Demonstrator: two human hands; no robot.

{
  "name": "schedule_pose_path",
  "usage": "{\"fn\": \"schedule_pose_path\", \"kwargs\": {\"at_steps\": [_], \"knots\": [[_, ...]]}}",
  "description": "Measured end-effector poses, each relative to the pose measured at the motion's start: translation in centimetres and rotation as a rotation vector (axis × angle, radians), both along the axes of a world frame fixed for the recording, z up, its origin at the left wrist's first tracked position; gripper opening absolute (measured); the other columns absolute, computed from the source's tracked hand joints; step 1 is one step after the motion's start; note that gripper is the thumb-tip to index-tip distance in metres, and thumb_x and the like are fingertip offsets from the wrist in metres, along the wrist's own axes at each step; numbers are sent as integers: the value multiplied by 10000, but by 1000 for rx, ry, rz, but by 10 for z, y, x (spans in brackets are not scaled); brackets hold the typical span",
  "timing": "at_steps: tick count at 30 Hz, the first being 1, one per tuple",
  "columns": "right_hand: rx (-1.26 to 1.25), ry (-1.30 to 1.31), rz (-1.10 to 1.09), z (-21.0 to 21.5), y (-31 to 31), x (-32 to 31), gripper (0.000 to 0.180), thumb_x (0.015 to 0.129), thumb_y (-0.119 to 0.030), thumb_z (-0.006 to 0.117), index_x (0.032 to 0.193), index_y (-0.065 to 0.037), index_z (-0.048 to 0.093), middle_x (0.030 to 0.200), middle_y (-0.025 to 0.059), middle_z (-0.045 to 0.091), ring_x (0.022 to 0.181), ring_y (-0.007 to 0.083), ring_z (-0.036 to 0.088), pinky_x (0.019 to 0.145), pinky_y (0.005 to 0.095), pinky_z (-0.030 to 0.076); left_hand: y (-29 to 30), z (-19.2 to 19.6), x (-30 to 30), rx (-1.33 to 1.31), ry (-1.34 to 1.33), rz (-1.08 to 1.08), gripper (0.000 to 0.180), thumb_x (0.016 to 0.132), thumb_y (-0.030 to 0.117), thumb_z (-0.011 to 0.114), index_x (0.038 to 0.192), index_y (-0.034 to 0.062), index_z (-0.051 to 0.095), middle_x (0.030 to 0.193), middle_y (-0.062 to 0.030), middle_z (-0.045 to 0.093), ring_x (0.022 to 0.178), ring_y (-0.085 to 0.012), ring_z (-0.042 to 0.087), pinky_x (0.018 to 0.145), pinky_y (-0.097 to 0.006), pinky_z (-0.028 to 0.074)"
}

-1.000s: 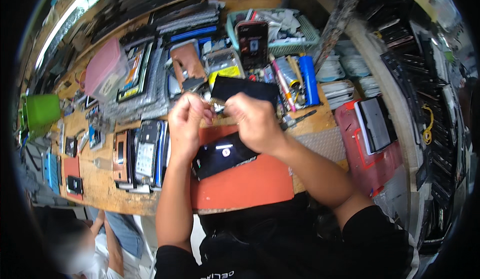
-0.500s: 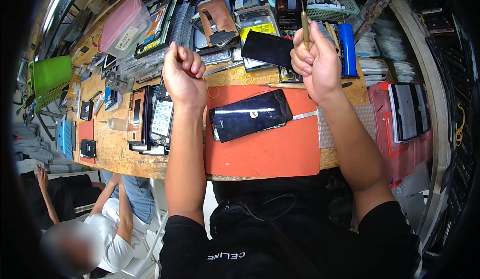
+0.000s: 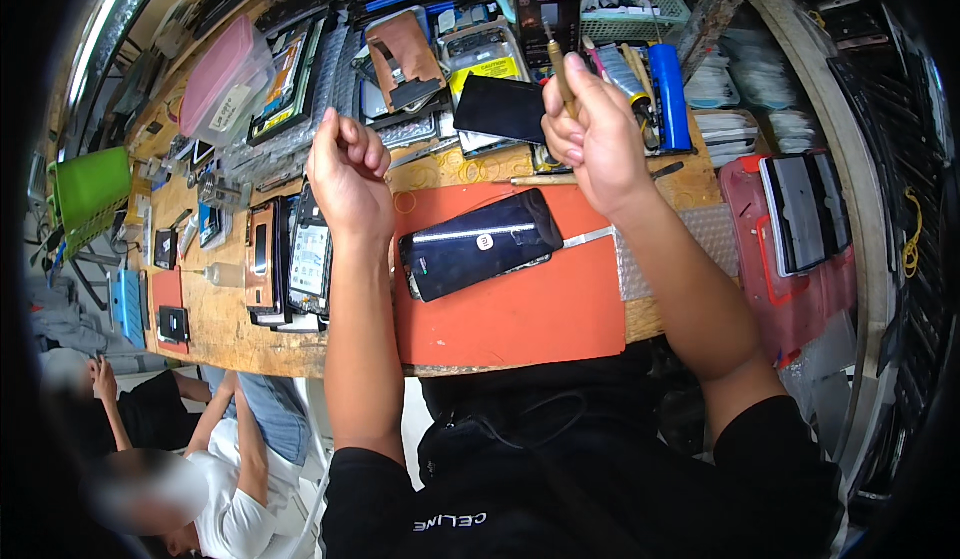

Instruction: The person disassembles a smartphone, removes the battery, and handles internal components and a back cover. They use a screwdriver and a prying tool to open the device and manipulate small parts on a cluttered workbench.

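My left hand (image 3: 350, 174) is raised at the left edge of the orange mat (image 3: 520, 329), its fingers loosely curled with nothing visible in them. Gripped upright in my right hand (image 3: 592, 139) is a slim tool with a tan handle (image 3: 562, 74), its thin tip pointing up; the exact kind cannot be made out. Between my forearms, a dark blue smartphone (image 3: 480, 244) lies tilted on the mat, apart from both hands. A flat metal strip (image 3: 588, 238) touches its right end. Beyond the phone lies another tan-handled tool (image 3: 540, 181).
A lit phone (image 3: 545, 19) stands behind my right hand, near a blue cylinder (image 3: 670, 94). Phone parts and a pink-lidded box (image 3: 222, 74) crowd the back. Opened phones (image 3: 310, 249) lie left, bubble wrap (image 3: 670, 259) right. Two other people sit at lower left.
The view has shifted, so the bench sits further left in the picture. My right hand's tool leans slightly more to the left. Both hands remain raised, and the smartphone stays on the mat.
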State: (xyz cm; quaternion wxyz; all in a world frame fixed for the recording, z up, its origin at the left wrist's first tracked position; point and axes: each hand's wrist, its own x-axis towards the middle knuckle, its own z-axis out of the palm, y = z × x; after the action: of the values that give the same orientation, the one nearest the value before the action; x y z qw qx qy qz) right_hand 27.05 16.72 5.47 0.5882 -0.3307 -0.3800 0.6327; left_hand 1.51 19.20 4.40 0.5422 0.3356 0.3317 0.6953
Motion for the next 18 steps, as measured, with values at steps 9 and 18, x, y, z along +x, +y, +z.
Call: {"fn": "schedule_pose_path", "kwargs": {"at_steps": [9, 18], "knots": [[104, -215, 140, -14, -9, -22, 304, 1134, -277, 616, 953, -41, 679, 762, -77, 537, 650, 5, 430, 568, 228, 340, -4, 1, 9, -23, 110, -51, 351, 1130, 324, 574, 847, 129, 504, 729, 28, 395, 634, -105, 387, 575, -285, 322], [247, -336, 183, -30, -12, -34, 156, 1086, -157, 712, 998, -31, 685, 804, -85, 584, 702, -23, 459, 604, 207, 367, -14, 1, 23, 22, 370, -223, 292, 1108, 304, 638, 894, 118, 568, 754, 27, 470, 661, -89, 438, 610, -273, 378]]}}
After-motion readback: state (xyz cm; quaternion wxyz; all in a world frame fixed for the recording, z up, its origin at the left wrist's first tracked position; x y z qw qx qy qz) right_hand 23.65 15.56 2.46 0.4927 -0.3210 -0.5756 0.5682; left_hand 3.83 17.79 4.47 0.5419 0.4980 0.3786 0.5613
